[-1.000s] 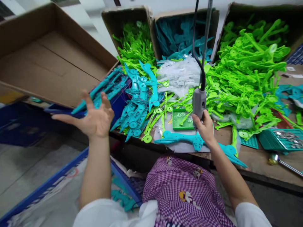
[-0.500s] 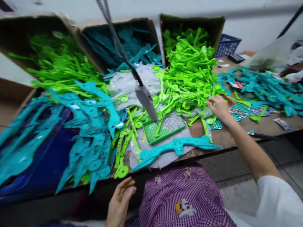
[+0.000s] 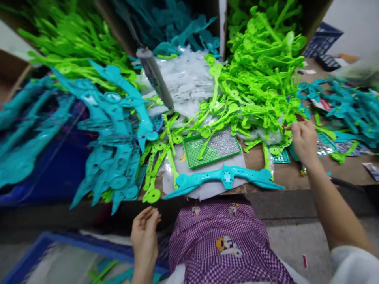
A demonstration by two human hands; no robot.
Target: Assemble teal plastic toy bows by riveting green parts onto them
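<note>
Below the table edge, my left hand [image 3: 145, 232] hangs with fingers loosely curled and slightly apart; nothing shows in it. My right hand [image 3: 305, 142] is at the right side of the lime-green pile, fingers bent down and pressed together; whatever they hold, if anything, is hidden. In front of me a teal bow-shaped plastic part [image 3: 201, 179] lies across the table edge, apart from both hands. Behind it stands a green tray [image 3: 194, 157] of small silvery pieces, with one lime-green arm piece [image 3: 205, 146] across its rim.
A grey electric screwdriver [image 3: 155, 77] hangs above the clear plastic bags [image 3: 180, 79]. Lime-green parts [image 3: 260, 75] heap up behind, and teal parts [image 3: 109, 138] are stacked at left. More teal parts [image 3: 355, 106] lie at right. A blue crate [image 3: 44, 240] is below the table.
The view has tilted down and closer. My right hand has closed more and turned downward beside the green pile. The screwdriver has swung back from the tray. My left hand stays low, fingers more curled.
</note>
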